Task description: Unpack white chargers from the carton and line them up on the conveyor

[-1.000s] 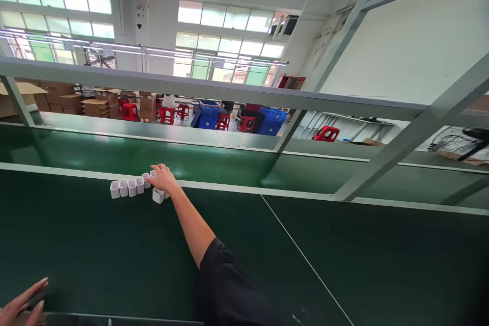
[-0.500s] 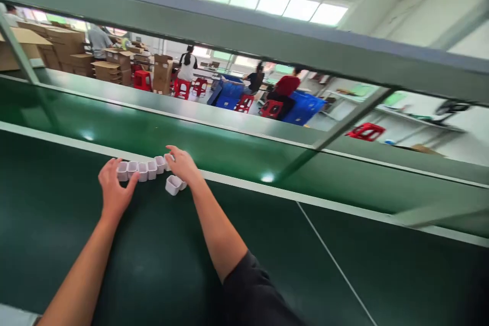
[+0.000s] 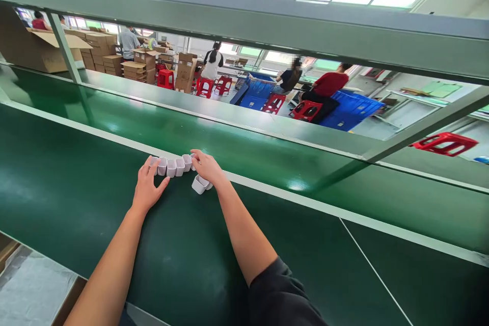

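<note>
A short row of several small white cups [image 3: 174,166] stands on the green table [image 3: 76,173] next to its far pale strip. My left hand [image 3: 147,188] lies over the row's left end, thumb out to the right, fingers curled on the end cup. My right hand [image 3: 206,167] rests on the row's right end with its fingers bent over the cups. One more white cup [image 3: 199,184] lies tipped just below my right hand, touching it.
A green conveyor belt [image 3: 237,147] runs beyond the table under a grey frame bar [image 3: 267,25]. Behind it are people on red stools [image 3: 305,109], blue crates [image 3: 351,110] and stacked cardboard boxes [image 3: 133,66]. A large cardboard box [image 3: 30,48] stands at far left.
My left hand came up from the near edge and settled on the left end of the cup row. The view dropped and shifted, so the cups sit further right in frame.
</note>
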The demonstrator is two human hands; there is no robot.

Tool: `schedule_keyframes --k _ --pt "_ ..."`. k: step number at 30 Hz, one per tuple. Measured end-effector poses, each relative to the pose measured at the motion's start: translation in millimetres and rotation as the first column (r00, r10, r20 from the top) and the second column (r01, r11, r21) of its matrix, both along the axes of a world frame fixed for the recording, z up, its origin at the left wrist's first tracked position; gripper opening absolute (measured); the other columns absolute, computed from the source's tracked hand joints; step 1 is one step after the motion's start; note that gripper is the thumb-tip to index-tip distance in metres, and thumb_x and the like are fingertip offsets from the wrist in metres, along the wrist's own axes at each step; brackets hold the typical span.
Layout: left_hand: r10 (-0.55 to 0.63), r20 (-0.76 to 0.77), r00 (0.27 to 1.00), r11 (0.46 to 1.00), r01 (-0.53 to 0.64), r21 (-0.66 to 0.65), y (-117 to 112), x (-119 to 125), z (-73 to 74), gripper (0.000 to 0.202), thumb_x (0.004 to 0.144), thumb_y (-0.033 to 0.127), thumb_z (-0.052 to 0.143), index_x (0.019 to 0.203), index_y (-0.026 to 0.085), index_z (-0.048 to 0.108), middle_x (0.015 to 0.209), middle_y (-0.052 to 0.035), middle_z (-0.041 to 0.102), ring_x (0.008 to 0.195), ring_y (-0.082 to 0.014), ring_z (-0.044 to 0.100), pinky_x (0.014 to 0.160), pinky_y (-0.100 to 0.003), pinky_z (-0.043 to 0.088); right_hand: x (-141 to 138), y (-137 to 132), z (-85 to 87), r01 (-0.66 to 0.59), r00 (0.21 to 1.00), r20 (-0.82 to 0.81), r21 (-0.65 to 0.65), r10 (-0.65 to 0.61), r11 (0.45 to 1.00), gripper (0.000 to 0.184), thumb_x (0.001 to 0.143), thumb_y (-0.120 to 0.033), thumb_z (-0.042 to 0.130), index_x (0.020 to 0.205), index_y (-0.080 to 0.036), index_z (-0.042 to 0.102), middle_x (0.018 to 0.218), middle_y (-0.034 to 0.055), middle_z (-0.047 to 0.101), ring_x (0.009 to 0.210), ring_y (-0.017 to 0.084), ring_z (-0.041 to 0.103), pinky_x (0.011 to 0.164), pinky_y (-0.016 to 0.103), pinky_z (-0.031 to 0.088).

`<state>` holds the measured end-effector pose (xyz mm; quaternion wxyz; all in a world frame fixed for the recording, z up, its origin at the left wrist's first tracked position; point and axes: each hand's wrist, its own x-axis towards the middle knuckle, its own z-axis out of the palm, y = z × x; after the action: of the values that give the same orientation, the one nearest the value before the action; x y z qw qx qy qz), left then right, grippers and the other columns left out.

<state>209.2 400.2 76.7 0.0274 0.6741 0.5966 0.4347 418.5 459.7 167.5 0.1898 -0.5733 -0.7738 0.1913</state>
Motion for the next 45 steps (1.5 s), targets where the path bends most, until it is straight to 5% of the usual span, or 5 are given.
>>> schedule_keyframes --k 19,32,36,39,45 --pt "-0.013 -0.049 0.999 1.0 0.015 0.027 -4.4 1.5 0.6 0.043 0.089 0.022 0.057 0.131 0.022 0.058 0.136 -0.0099 0.06 0.127 -0.0294 0.05 0.107 -0.048 0.049 -34.3 -7.9 7.4 0.132 0.956 0.271 -0.07 -0.109 0.989 0.079 0.094 -0.061 0.049 0.154 -0.013 0.031 0.147 0.0206 0.051 0.136 0.033 0.048 0.109 0.046 0.038" --pt "-0.014 -0.013 1.0 0.999 0.014 0.048 -14.4 1.0 7.9 0.045 0.088 0.025 0.056 0.132 0.022 0.056 0.14 -0.011 0.058 0.134 -0.0322 0.046 0.109 -0.052 0.043 -45.8 0.9 17.7 0.175 0.949 0.276 -0.066 -0.151 0.982 0.076 0.083 -0.041 0.065 0.148 -0.011 0.039 0.134 0.023 0.059 0.125 0.036 0.057 0.101 0.049 0.045" --pt "-0.065 0.033 0.997 0.987 0.06 0.149 -22.5 4.1 22.7 0.047 0.09 0.032 0.056 0.135 0.022 0.052 0.142 -0.0117 0.056 0.137 -0.0311 0.046 0.116 -0.055 0.035 -12.8 -25.1 37.4 -0.026 0.998 -0.05 0.016 0.027 1.0 0.068 0.082 -0.035 0.059 0.147 -0.022 0.042 0.131 0.0097 0.061 0.115 0.022 0.062 0.101 0.037 0.047" --pt "-0.129 0.028 0.991 0.964 0.118 0.239 -43.5 10.5 42.7 0.069 0.083 0.051 0.067 0.141 0.021 0.044 0.147 -0.0136 0.051 0.141 -0.0316 0.042 0.118 -0.052 0.034 -2.0 -52.3 48.7 -0.269 0.861 -0.44 0.031 0.255 0.963 0.062 0.079 -0.036 0.057 0.138 -0.019 0.05 0.125 0.0104 0.062 0.1 0.021 0.066 0.089 0.035 0.053" --pt "-0.19 0.147 0.971 0.953 0.146 0.265 -146.9 -5.7 59.9 0.078 0.08 0.047 0.075 0.146 0.029 0.039 0.146 -0.0127 0.051 0.135 -0.0296 0.051 0.109 -0.046 0.047 -47.3 -129.4 45.7 -0.596 0.701 -0.447 0.061 0.556 0.801 0.052 0.076 -0.031 0.064 0.127 -0.025 0.058 0.123 0.0084 0.065 0.106 0.023 0.065 0.092 0.037 0.054"
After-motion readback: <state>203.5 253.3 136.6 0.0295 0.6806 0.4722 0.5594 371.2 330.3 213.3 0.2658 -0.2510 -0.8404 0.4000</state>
